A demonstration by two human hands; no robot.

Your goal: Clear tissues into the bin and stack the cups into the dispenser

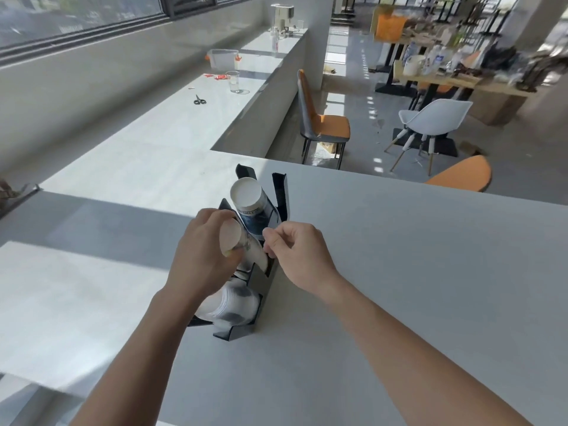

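A black cup dispenser (280,192) stands on the grey counter (399,272) in front of me. A stack of paper cups (250,204) with a white base and dark print lies in its far slot. Another stack of white cups (233,305) lies in the near slot. My left hand (199,253) is closed around a paper cup (235,239), bottom toward me, held over the middle of the dispenser. My right hand (301,253) pinches at the rack's right edge next to that cup. No tissues or bin are in view.
Along the window runs a long white counter with scissors (199,100), a clear glass (233,82), red scraps and a plastic box (222,58). Beyond the counter's far edge stand an orange chair (322,124), a white chair (433,121) and cluttered tables.
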